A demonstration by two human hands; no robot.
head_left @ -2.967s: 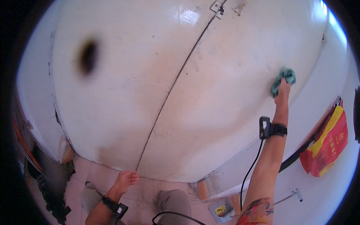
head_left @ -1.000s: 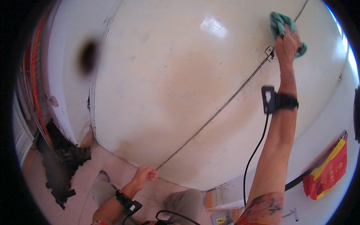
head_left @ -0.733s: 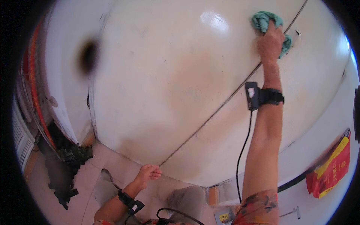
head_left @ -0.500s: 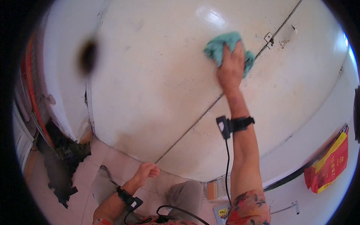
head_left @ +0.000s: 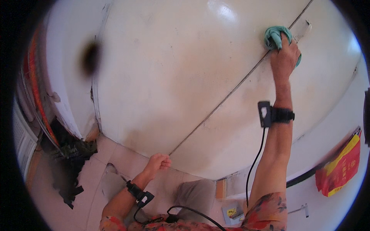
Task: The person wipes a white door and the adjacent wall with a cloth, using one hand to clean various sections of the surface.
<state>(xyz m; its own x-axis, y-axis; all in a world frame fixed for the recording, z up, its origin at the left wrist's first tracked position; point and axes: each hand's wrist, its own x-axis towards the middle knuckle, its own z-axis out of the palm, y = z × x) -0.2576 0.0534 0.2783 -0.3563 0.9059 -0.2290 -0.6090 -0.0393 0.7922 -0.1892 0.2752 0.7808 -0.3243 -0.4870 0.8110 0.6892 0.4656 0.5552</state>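
Note:
A crumpled teal cloth [head_left: 276, 37] is pressed against the cream double door [head_left: 162, 88], at the gap between its two leaves. My right hand [head_left: 284, 59] grips the cloth with its arm stretched far up and to the right. The cloth and hand hide the latch on the gap. Just beyond them, a small pale pull handle [head_left: 307, 27] shows on the right leaf. Low down, my left hand [head_left: 157, 164] hangs in front of the door's bottom edge, its fingers curled in and nothing seen in them.
A red and yellow bag [head_left: 341, 167] hangs by the wall at the right. Orange pipes [head_left: 36, 88] run along the left, above dark ragged material [head_left: 69, 169] on the pink tiled floor [head_left: 106, 148]. Black cables trail from both wrist straps.
My right hand has moved the cloth rightward and slightly up, from the left leaf onto the gap, now covering the latch. My left hand stays low, still curled.

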